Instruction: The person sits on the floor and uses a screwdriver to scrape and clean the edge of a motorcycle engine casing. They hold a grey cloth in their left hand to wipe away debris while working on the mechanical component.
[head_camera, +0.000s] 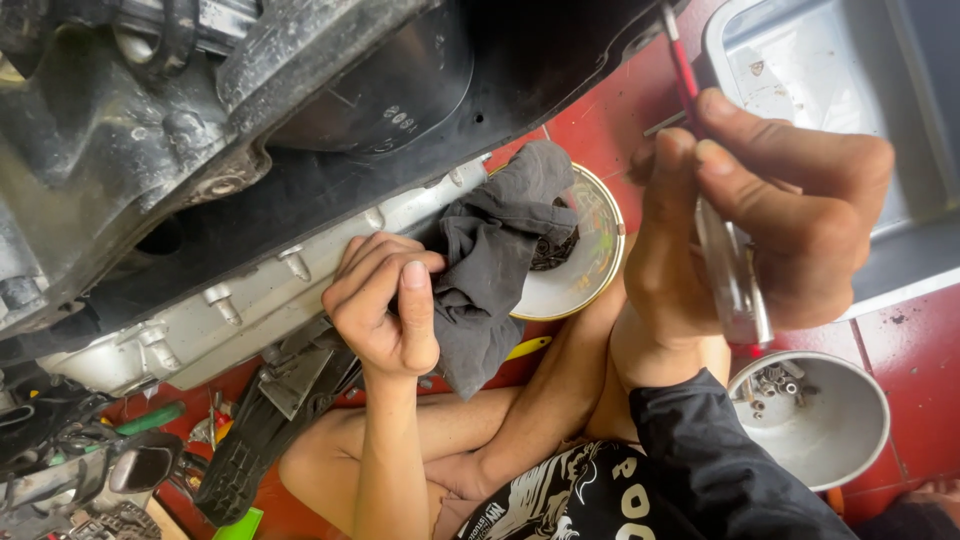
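**Soft rag in one hand, slim tool in the other, under the engine**

The dark grey rag (490, 270) is in the left hand (385, 305); the fingers are curled shut around one bunched end of it, the thumb laid across the front, and the rest of the cloth hangs loose to the right and drapes over the rim of a shallow white bowl (590, 270); it lies just below the pale metal engine case (250, 300), which the knuckles almost touch. I judge the rag light and fully limp, so it keeps no shape and is best taken as a bunched wad, as now; a loose corner can drag into the bowl; it looks oily, so perhaps a little slippery.

The right hand (770, 220) is closed around a slim tool with a clear handle (735, 280) and a thin red shaft (682, 65) that points up toward the black underside of the machine (330, 190); thumb and forefinger pinch it high, the other fingers wrap the handle. The tool seems stiff and light; the smooth handle may slip in greasy fingers, so a grip around the thick part is safer than on the shaft; I cannot tell what its tip touches.

Farther out, a metal bowl with small bolts (815, 420) stands on the red tiled floor (920, 350); a grey tray (850, 70) is at the upper right; a black foot peg (250, 440) and a yellow-handled tool (528, 348) lie near the person's folded legs.
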